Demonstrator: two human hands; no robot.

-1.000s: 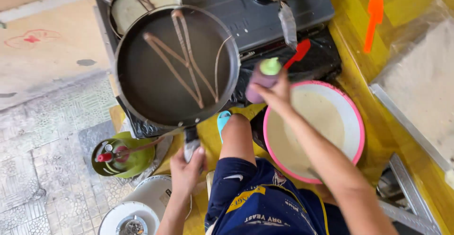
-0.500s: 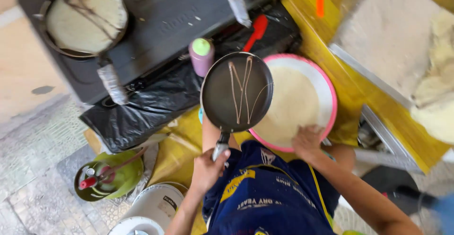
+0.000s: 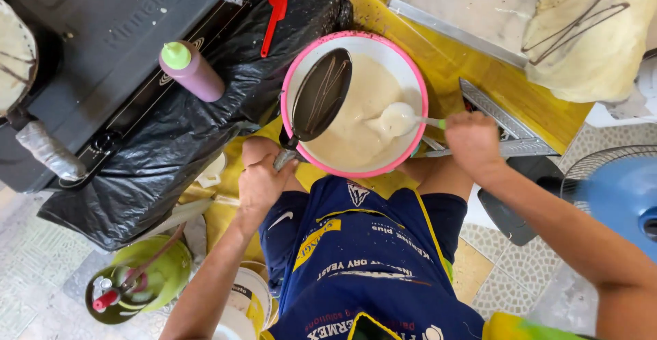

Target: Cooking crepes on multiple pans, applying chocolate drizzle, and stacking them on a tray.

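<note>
Over the pink bowl (image 3: 410, 73), your left hand (image 3: 263, 179) grips the tilted pan (image 3: 321, 94); right hand (image 3: 472, 141) is closed on the ladle (image 3: 397, 118) in batter. Tilt further and batter may drip onto the floor.

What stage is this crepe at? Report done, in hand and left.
Done: chocolate lines already drawn inside the pan; finished crepes piled at top right. In hand: left hand tilts the pan over the bowl, right hand dips the ladle in batter. Left: no batter on the pan yet.
</note>
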